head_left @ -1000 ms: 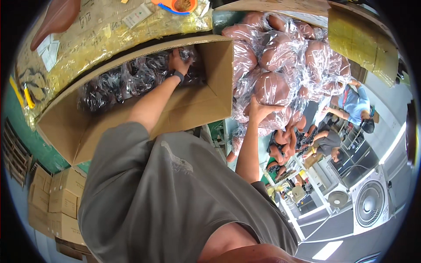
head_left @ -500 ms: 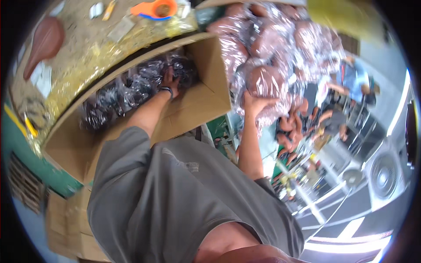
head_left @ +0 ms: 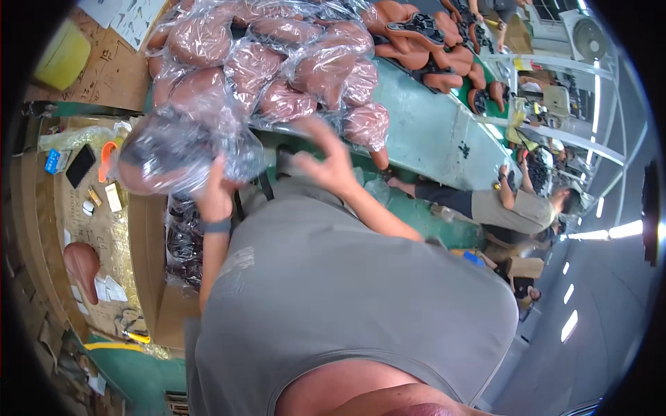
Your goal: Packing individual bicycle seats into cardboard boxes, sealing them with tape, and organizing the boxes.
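My left hand [head_left: 216,193] grips a bicycle saddle [head_left: 163,156] in clear plastic wrap, smeared by motion, above the end of a cardboard box [head_left: 173,315]. Inside that box, wrapped dark saddles [head_left: 184,243] show beside my left forearm. My right hand [head_left: 327,165] hovers in front of my body, blurred, its fingers apart and nothing in them. Just beyond it lies a heap of brown saddles [head_left: 319,66] in clear plastic, piled on a green-topped table [head_left: 423,114].
On a cardboard-covered bench at left lie an unwrapped brown saddle [head_left: 82,267], a phone [head_left: 81,166], an orange scoop-like thing [head_left: 106,161] and a yellow-handled tool [head_left: 139,338]. Bare brown saddles [head_left: 416,41] are stacked farther along the table. Another person [head_left: 513,208] is at the right.
My view has swung to the right. My left hand has come out of the box and now holds a wrapped saddle. My right hand has left the wrapped saddle it was touching.
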A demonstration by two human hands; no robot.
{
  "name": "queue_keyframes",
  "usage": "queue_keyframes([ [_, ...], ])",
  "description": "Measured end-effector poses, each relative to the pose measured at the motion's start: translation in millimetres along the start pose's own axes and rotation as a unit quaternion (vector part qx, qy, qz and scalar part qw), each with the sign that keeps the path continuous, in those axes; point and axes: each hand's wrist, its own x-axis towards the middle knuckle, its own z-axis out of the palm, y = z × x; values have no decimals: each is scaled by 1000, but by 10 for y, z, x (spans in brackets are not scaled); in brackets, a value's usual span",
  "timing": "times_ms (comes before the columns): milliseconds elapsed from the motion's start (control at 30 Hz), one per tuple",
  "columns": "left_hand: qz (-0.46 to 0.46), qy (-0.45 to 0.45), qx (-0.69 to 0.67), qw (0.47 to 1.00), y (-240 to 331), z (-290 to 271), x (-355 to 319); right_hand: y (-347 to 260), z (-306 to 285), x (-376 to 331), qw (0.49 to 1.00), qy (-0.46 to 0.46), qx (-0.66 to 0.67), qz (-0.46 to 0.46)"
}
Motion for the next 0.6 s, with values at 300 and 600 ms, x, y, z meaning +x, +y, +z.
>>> queue_keyframes([
  [300, 46, 223, -18, 974, -392, -471, -1045, 2796, -1337, -251, 881, 75, -331, 331],
  [600, 342, 492, -2, 801, -241, -1701, -2065, 2145, -1186, -834, 747, 80, 529, 395],
])
